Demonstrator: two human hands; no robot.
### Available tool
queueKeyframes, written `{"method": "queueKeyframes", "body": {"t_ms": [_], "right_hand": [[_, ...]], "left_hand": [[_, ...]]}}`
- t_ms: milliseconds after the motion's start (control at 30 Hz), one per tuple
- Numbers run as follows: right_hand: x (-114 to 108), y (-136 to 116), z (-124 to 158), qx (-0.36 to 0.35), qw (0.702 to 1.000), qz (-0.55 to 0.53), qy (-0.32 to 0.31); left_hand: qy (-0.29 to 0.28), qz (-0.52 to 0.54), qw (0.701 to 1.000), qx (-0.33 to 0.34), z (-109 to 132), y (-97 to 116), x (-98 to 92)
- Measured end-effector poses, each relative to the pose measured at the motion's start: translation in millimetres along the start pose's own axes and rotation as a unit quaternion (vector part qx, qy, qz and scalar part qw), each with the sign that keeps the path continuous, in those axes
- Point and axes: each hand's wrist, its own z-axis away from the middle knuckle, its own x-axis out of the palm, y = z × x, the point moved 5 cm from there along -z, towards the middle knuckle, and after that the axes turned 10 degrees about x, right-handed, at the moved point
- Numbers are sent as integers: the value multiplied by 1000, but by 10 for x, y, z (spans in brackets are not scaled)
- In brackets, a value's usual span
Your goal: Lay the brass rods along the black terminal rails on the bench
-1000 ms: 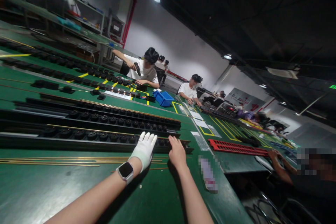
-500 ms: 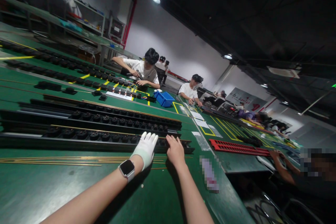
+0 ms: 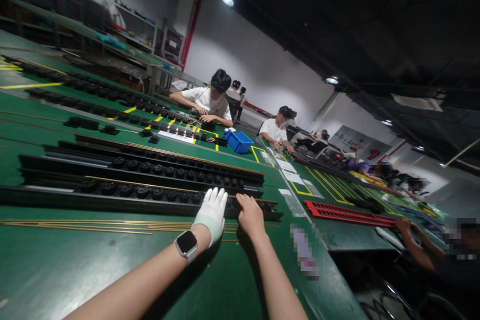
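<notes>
My left hand (image 3: 212,215), in a white glove with a watch at the wrist, lies over a long black rail (image 3: 150,205) with its fingers stretched out. Beside it my bare right hand (image 3: 252,215) rests on the same rail, fingers reaching over its edge and slightly bent; the thumb is hidden. A thin brass rod (image 3: 142,183) runs along the top of this rail and under my hands. Dark round rollers (image 3: 142,192) sit in a row in the channel. Nearer to me, several loose brass rods (image 3: 112,225) lie on the green table (image 3: 112,270).
Further similar black rails (image 3: 168,160) lie just behind. A blue bin (image 3: 239,141) stands beyond them, near a co-worker (image 3: 210,100) bent over wired parts. A red slotted frame (image 3: 348,214) lies to the right, with another person's hands (image 3: 407,227) at its end.
The view has shifted slightly, so the scene sits a little further right. Both my hands keep their places on the rail. The co-worker across the table no longer holds up the dark tool.
</notes>
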Motion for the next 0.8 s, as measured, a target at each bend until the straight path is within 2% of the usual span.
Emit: {"method": "queueKeyframes", "body": {"t_ms": [100, 367, 700, 800], "right_hand": [[22, 8, 7, -3, 1000, 2, 6], [72, 50, 9, -9, 1000, 10, 7], [96, 73, 17, -5, 1000, 2, 4], [86, 64, 17, -2, 1000, -3, -2]], "left_hand": [[-9, -14, 999, -43, 67, 4, 9], [-10, -21, 997, -75, 175, 6, -71], [-22, -7, 997, -80, 250, -47, -122], [-7, 4, 997, -78, 271, -59, -150]]}}
